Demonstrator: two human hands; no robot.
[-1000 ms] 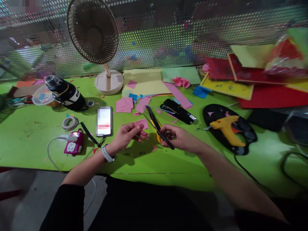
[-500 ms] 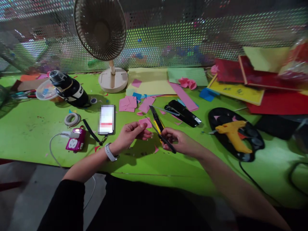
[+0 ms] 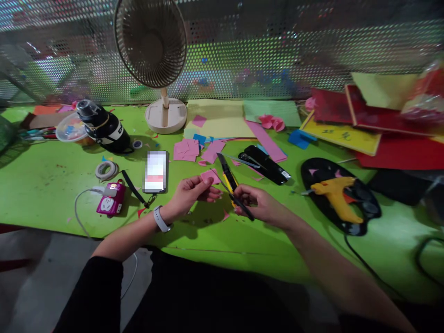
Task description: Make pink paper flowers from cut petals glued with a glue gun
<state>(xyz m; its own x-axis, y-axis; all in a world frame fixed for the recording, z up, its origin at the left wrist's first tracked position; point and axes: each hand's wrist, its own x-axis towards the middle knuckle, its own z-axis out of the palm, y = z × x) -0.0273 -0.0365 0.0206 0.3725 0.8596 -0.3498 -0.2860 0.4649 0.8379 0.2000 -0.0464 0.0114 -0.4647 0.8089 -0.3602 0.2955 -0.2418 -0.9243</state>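
My left hand pinches a small pink paper piece above the green table. My right hand is closed on black and yellow scissors, whose open blades point up and left beside the pink piece. A white watch sits on my left wrist. A tiny pink scrap lies on the table under the hands.
A phone, tape roll, pink socket and black bottle lie left. A fan stands behind. Pink squares, a black stapler, a yellow glue gun on a black mat and coloured sheets fill the right.
The view has shifted slightly, so everything sits a bit further right. Both hands keep their hold on the paper and scissors with almost no movement.
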